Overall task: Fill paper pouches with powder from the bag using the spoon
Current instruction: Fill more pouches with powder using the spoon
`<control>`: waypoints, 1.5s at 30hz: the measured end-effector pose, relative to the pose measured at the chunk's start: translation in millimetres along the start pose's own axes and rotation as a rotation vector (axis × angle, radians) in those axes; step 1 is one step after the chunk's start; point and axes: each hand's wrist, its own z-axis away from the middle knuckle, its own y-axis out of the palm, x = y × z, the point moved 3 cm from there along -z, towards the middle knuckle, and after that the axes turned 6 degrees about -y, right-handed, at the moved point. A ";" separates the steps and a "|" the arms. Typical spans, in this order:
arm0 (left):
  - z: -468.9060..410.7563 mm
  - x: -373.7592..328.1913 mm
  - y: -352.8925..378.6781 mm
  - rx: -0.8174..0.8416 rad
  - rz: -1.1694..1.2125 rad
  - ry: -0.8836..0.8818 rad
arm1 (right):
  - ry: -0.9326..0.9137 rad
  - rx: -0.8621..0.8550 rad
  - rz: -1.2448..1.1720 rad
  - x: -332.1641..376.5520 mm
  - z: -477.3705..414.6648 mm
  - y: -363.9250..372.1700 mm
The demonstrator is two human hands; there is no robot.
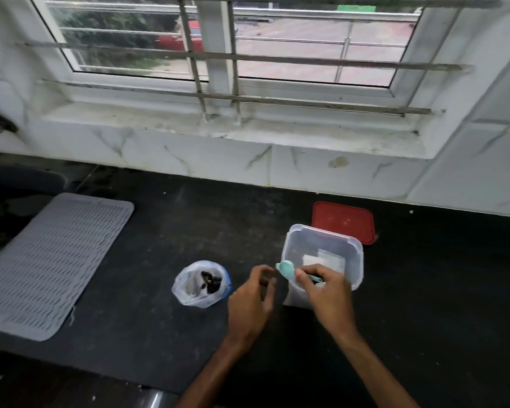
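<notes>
A clear plastic bag (201, 283) with dark contents stands open on the black counter (165, 231). To its right is a clear plastic container (321, 254) with white paper pouches (324, 260) inside. My right hand (326, 293) holds a teal spoon (289, 269) by its handle at the container's near rim, bowl pointing left. My left hand (252, 298) hovers between bag and container, its fingers loosely curled and holding nothing. A white pouch (296, 297) lies partly hidden under my right hand.
A red lid (343, 222) lies flat behind the container. A grey ribbed mat (50, 260) covers the counter's left side, next to a sink (18, 184). A barred window and white tiled wall (218, 160) stand behind the counter.
</notes>
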 end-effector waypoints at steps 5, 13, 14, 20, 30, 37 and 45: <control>-15.5 53.7 -81.0 -0.527 0.157 -0.281 | -0.120 0.180 0.104 29.7 -3.3 89.0; -13.0 139.0 -64.0 -0.306 0.240 -0.788 | -0.249 0.385 0.543 12.8 -23.1 173.0; -14.1 143.9 -56.5 -0.271 0.241 -0.800 | -0.250 0.403 0.580 10.1 -23.2 175.3; -31.1 142.7 -48.3 -0.159 0.326 -0.865 | -0.177 0.397 0.597 2.6 -19.5 174.9; -47.3 140.6 -48.7 -0.024 0.660 -0.783 | 0.170 0.249 0.293 -10.2 -22.8 175.7; -48.5 149.3 -58.3 0.011 0.522 -0.716 | 0.462 0.180 -0.112 -14.4 -22.6 164.9; -44.9 138.1 -59.5 -0.037 0.506 -0.656 | 0.378 0.186 0.038 -10.2 -17.6 172.2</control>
